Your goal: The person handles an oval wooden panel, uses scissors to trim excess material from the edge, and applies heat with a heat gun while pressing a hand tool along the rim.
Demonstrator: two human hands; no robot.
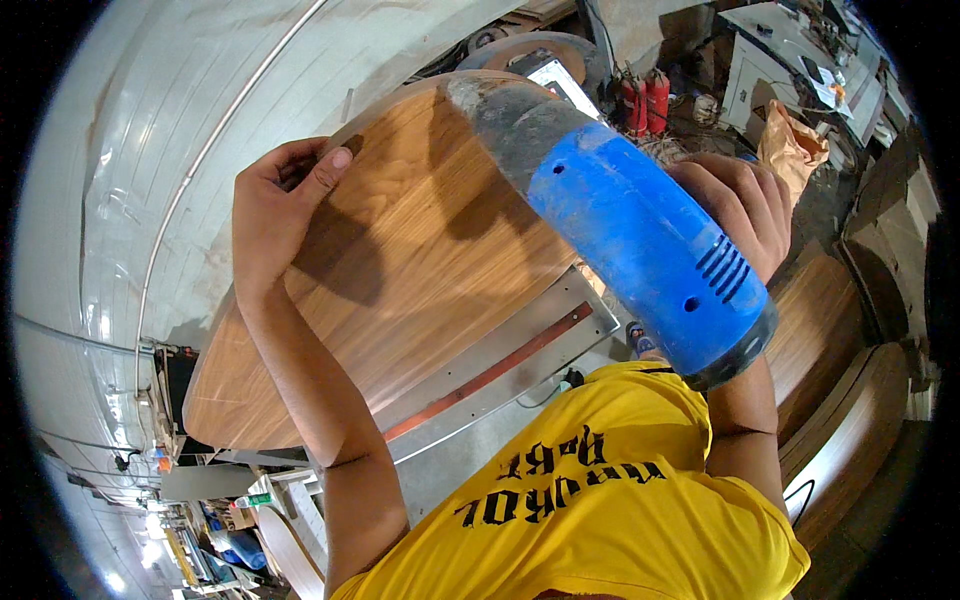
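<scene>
A large rounded wood-grain board (400, 290) lies flat in front of me. At its far left edge, my left hand (285, 205) pinches the rim, thumb on top and fingers curled over the side. A blue heat gun (640, 240) with a dark grey front, side vents and a black rear cap is held above the board's right part. My right hand (735, 210) is closed round it on the far side; the grip itself is hidden behind the body. The dark front reaches over the board's far edge, and its tip is hard to make out.
Under the board runs a metal machine bed (520, 350) with a red-brown strip. Red fire extinguishers (645, 103) and a brown paper bag (790, 140) stand at the far right. Curved wood-grain panels (845, 420) lean at my right. A pale plastic-sheeted wall (190, 130) rises on the left.
</scene>
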